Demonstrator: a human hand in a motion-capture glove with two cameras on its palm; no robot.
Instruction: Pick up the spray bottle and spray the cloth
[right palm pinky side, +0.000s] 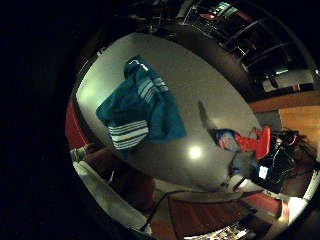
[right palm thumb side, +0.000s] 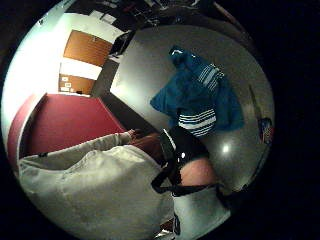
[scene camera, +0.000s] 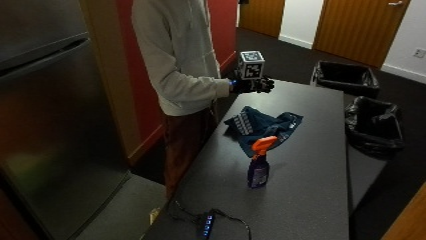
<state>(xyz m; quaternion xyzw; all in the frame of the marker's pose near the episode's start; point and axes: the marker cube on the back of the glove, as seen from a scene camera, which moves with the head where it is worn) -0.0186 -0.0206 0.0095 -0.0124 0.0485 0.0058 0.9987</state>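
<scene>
The fingers of the gloved right hand (scene camera: 254, 85) are curled in on themselves and hold nothing; the hand hangs in the air above the far end of the surface (scene camera: 313, 180), near the edge where the person stands, apart from everything on it. One cloth (scene camera: 263, 126) lies crumpled on the surface below and a little nearer than the hand, close to that same edge: it is dark teal with bands of thin white stripes. One spray bottle (scene camera: 258, 162) stands upright towards the middle of the surface, just nearer than the cloth and not touching it; it has an orange trigger head and a blue body with a label. One black cable with a small hub (scene camera: 208, 224) lies at the near end of the surface.
</scene>
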